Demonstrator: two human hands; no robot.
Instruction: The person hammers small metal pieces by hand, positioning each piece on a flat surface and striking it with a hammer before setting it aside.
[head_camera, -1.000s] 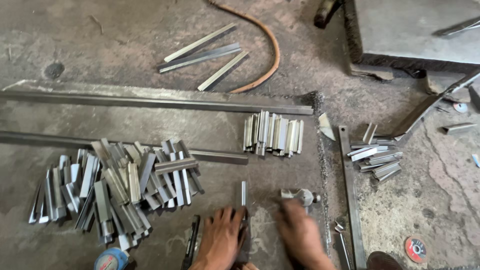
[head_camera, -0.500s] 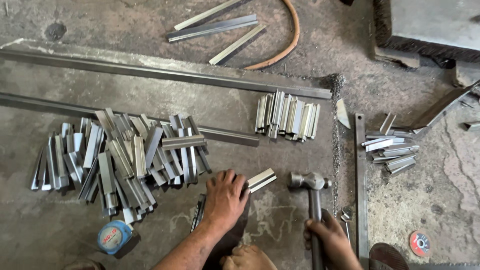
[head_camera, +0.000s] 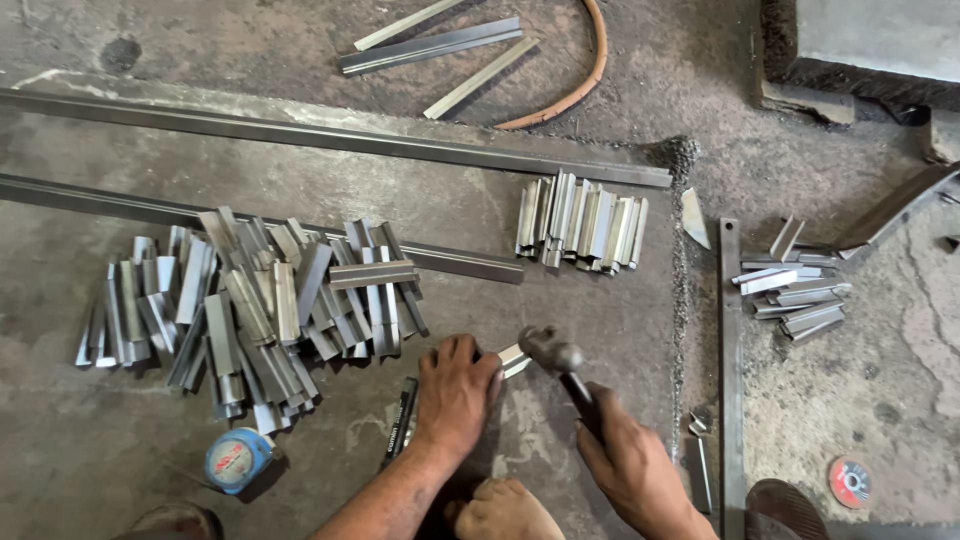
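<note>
A: What's moved vs half a sec ago?

B: Hammer (head_camera: 553, 352) has come down and left; its head now sits right at the short metal piece (head_camera: 513, 359), touching or just about, can't tell which. Before, it was upright, well to the right of the piece.

A: Hands?

B: Right hand (head_camera: 630, 465) wrapped tight round the hammer handle, fingers closed on it. Left hand (head_camera: 455, 393) flat, palm down, fingers pressing on the near end of the metal piece, pinning it to the concrete floor (head_camera: 600, 300). It has barely shifted.

A: Where's the piece exactly?

B: On the floor btwn the two hands, far end poking out from under the left fingers toward the hammer head.

A: Around it?

B: Big heap of cut angle pieces (head_camera: 250, 300) to the left. Neat row of the same (head_camera: 580, 222) further up. Smaller pile (head_camera: 795, 295) off right, past a long flat bar (head_camera: 730, 370). Blue tape measure (head_camera: 236, 460) near left, red grinding disc (head_camera: 851, 482) bottom right.
</note>
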